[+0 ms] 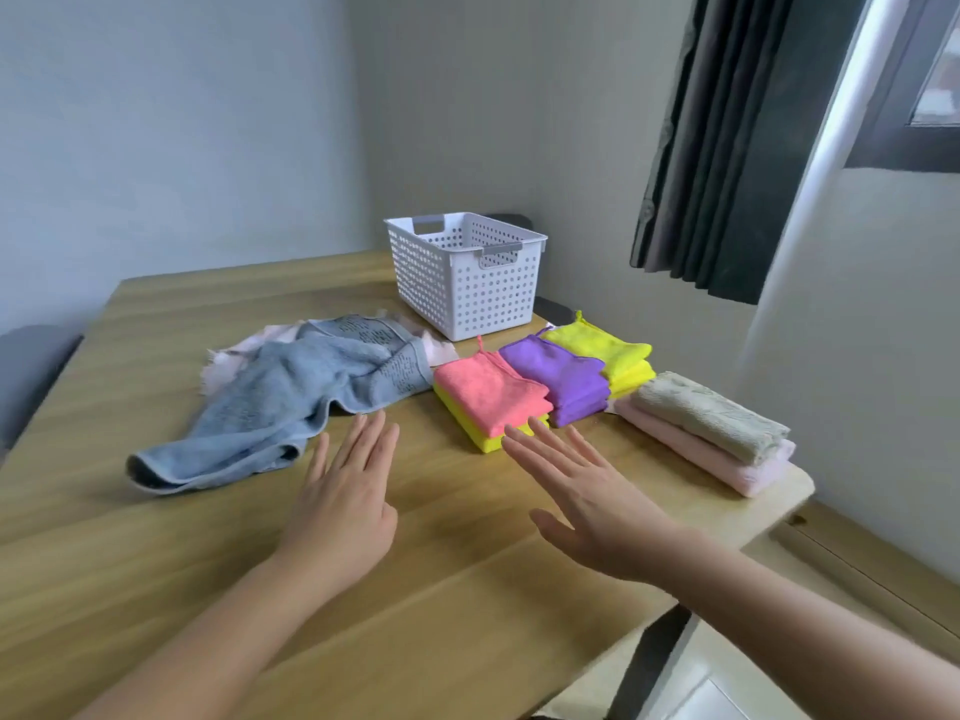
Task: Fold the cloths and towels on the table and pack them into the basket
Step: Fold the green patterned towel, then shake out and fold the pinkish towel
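Note:
A white perforated basket (pixel 467 283) stands at the far side of the wooden table (pixel 156 537). A crumpled blue towel (pixel 291 402) lies left of centre, over a pale pink cloth (pixel 223 363). Folded cloths sit in a row: pink on yellow (pixel 491 394), purple (pixel 561 374), and yellow (pixel 610 348). A folded beige towel (pixel 711 415) rests on a folded pink towel (pixel 727 467) at the right edge. My left hand (pixel 345 496) hovers flat, just short of the blue towel. My right hand (pixel 587 496) is spread flat, its fingertips near the pink-and-yellow stack. Neither holds anything.
The table's right edge runs close by the folded towels. A dark curtain (pixel 727 137) hangs by the window at the right. A grey chair (pixel 31 376) stands at the left, and another chair back shows behind the basket.

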The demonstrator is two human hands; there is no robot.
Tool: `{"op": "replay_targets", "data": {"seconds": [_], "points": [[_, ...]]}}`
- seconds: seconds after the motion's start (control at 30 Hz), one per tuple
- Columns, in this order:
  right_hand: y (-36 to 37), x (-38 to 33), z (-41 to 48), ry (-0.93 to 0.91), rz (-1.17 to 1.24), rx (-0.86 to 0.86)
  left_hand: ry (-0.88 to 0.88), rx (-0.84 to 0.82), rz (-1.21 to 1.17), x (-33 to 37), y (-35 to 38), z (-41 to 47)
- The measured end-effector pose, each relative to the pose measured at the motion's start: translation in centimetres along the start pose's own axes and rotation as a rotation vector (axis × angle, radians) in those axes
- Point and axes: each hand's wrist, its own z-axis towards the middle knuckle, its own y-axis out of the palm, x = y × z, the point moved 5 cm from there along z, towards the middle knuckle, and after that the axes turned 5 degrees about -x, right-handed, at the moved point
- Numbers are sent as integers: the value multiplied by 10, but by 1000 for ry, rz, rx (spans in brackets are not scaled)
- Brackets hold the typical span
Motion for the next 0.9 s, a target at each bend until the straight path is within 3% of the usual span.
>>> {"op": "replay_targets", "data": {"seconds": [0.2, 0.37, 0.47, 0.53, 0.63, 0.73, 0.83, 0.9], "points": [[46, -80, 80, -70, 123, -74, -256, -40, -27, -84, 6, -20], [60, -90, 141, 83, 254, -66, -377, -57, -6, -119, 16, 4], [65, -79, 172, 158, 268, -49, -352, 75, -7, -130, 18, 25], [66, -72, 188, 193, 281, -4, -285, 91, -122, -132, 16, 39], [63, -68, 215, 145, 230, 41, -213, -33, -522, -133, 12, 59], [67, -68, 240, 70, 238, -48, -324, 96, -752, -164, 2, 85], [76, -62, 247, 86, 235, -59, -532, 293, -511, -210, -1, 113], [80, -58, 248, 103, 245, -49, -661, 233, -394, -233, 9, 133]]}}
